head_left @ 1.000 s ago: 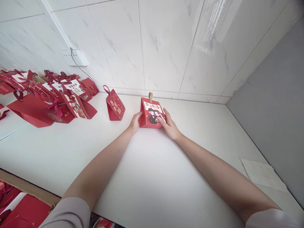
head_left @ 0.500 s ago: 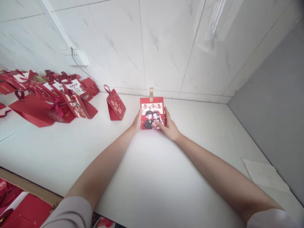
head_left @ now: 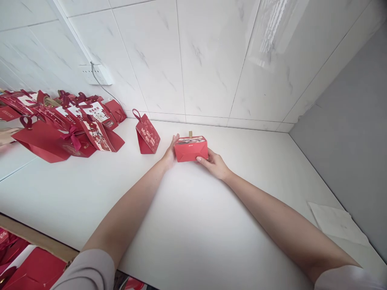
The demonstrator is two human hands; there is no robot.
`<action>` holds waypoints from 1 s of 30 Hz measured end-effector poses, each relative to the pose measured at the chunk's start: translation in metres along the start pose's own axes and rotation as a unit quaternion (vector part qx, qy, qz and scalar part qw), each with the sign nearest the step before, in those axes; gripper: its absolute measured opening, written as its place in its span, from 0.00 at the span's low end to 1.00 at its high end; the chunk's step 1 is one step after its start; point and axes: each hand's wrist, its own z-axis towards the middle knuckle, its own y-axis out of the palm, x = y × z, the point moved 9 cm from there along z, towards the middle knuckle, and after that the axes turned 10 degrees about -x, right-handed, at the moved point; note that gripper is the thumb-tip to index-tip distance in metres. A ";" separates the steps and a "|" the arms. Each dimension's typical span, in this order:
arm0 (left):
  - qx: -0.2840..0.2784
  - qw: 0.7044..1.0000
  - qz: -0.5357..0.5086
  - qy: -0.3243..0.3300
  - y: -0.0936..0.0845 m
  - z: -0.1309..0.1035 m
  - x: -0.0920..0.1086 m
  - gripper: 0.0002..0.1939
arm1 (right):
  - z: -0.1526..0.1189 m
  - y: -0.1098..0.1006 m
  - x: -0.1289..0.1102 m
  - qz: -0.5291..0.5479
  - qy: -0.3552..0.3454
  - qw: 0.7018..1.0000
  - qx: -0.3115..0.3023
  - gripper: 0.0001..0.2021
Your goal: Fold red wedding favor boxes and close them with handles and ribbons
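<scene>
At tbl (head_left: 193, 225) | 2 hands (head_left: 171, 154) (head_left: 216, 164) | 1 held bx (head_left: 189, 151) | 1 lone bx (head_left: 148, 135) L

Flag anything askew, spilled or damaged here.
No spill or obvious damage. Only the red box between the left hand and right hand looks askew: tipped back, underside showing, while the box with the loop handle nearby stands upright.
</scene>
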 end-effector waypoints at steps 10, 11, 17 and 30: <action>-0.079 0.994 0.071 0.028 0.005 -0.007 -0.003 0.45 | -0.002 -0.012 0.011 0.010 0.053 0.997 0.057 0.27; -0.081 0.994 0.074 0.030 0.005 -0.007 -0.003 0.46 | -0.002 -0.012 0.011 0.008 0.053 0.997 0.058 0.27; -0.076 0.994 0.077 0.033 0.006 -0.007 -0.003 0.46 | -0.002 -0.013 0.011 0.000 0.053 0.997 0.060 0.26; -0.067 0.993 0.096 0.028 0.007 -0.007 -0.002 0.45 | -0.002 -0.014 0.011 -0.002 0.054 0.997 0.062 0.27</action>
